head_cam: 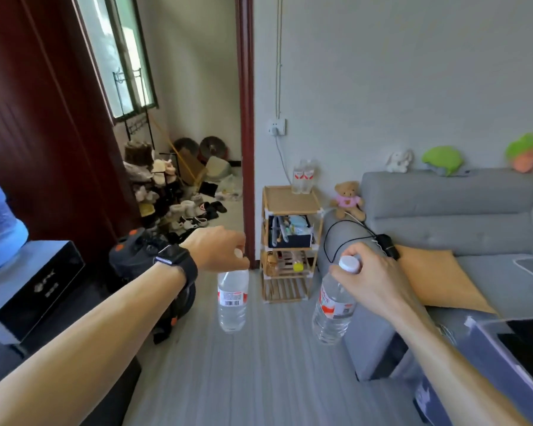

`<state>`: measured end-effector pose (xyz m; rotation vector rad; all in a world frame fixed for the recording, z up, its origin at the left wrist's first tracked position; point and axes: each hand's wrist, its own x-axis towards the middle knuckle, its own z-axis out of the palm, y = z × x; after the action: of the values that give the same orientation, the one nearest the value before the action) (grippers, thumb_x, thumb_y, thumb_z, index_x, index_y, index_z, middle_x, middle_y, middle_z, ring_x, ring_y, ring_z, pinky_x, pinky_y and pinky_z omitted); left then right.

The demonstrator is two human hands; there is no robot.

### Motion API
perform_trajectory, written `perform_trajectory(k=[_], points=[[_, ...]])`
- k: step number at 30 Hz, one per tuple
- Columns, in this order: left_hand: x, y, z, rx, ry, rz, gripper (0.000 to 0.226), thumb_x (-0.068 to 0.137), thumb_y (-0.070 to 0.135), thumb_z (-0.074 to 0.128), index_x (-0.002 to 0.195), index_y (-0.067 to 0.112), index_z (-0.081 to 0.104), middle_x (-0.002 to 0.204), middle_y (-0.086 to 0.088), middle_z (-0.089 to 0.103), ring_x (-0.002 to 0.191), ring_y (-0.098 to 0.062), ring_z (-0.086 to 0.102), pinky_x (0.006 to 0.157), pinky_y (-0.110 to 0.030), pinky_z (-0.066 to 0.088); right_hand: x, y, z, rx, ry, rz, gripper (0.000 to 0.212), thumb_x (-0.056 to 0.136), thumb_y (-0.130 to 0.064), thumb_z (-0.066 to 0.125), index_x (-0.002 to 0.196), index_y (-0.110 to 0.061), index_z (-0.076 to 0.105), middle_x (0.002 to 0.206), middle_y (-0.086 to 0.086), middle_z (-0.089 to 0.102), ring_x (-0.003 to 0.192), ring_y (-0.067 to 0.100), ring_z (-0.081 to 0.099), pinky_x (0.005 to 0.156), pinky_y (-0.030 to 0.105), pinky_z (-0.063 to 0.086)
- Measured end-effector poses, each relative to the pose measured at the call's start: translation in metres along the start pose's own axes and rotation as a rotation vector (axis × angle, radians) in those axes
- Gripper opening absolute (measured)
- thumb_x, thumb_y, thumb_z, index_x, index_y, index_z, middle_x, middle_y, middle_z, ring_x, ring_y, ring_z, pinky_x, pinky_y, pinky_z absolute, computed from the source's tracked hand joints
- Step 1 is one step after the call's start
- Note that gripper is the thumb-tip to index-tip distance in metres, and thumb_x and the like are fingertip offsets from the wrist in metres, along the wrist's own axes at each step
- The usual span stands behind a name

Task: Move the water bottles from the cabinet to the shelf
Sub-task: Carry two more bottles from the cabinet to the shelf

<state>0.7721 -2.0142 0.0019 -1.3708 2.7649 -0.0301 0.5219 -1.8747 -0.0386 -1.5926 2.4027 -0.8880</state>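
Note:
My left hand (217, 249) grips a clear water bottle (232, 299) by its white cap; the bottle hangs upright above the floor. My right hand (371, 279) grips a second clear bottle (334, 309) by the neck, and it tilts slightly. Both bottles carry red and white labels. Ahead stands a small wooden shelf (290, 201) against the wall. Two more water bottles (302, 177) stand side by side at the back of its top tier. The cabinet is not in view.
A grey sofa (450, 216) with an orange cushion fills the right side. A water dispenser (10, 272) stands at the left. A dark backpack (142, 256) lies on the floor. A doorway behind holds a rack of shoes (173, 204).

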Motion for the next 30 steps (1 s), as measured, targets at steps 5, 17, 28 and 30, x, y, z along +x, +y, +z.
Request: perform_trajectory(k=[5, 17, 28, 30], points=[[0.107, -0.035, 0.01, 0.037, 0.004, 0.042, 0.028, 0.087, 0.053, 0.05, 0.1, 0.028, 0.054, 0.083, 0.007, 0.059, 0.079, -0.018, 0.058, 0.06, -0.03, 0.041, 0.094, 0.009, 0.03, -0.001, 0.041, 0.045, 0.023, 0.078, -0.054, 0.06, 0.084, -0.034, 0.051, 0.077, -0.012, 0.066, 0.077, 0.022, 0.058, 0.068, 0.035, 0.051], [0.344, -0.093, 0.026, -0.068, -0.044, -0.073, 0.029, 0.08, 0.059, 0.054, 0.093, 0.033, 0.059, 0.08, 0.013, 0.059, 0.077, -0.01, 0.057, 0.062, -0.028, 0.046, 0.344, 0.04, 0.088, -0.005, -0.102, -0.023, 0.023, 0.076, -0.052, 0.066, 0.082, -0.034, 0.052, 0.073, -0.011, 0.065, 0.073, 0.017, 0.06, 0.06, 0.03, 0.046], [0.541, -0.152, 0.032, -0.076, -0.037, -0.144, 0.026, 0.085, 0.053, 0.053, 0.097, 0.03, 0.055, 0.079, 0.012, 0.054, 0.074, -0.011, 0.055, 0.062, -0.028, 0.041, 0.549, 0.045, 0.135, -0.124, -0.068, -0.07, 0.019, 0.086, -0.047, 0.062, 0.091, -0.03, 0.057, 0.064, -0.019, 0.053, 0.057, -0.006, 0.039, 0.061, 0.027, 0.026], [0.579, -0.165, 0.042, -0.086, -0.043, -0.127, 0.028, 0.084, 0.054, 0.053, 0.099, 0.03, 0.056, 0.082, 0.011, 0.056, 0.078, -0.012, 0.057, 0.064, -0.029, 0.042, 0.582, 0.046, 0.152, -0.148, -0.078, -0.054, 0.022, 0.085, -0.051, 0.062, 0.091, -0.03, 0.057, 0.065, -0.02, 0.053, 0.058, -0.006, 0.042, 0.056, 0.025, 0.025]])
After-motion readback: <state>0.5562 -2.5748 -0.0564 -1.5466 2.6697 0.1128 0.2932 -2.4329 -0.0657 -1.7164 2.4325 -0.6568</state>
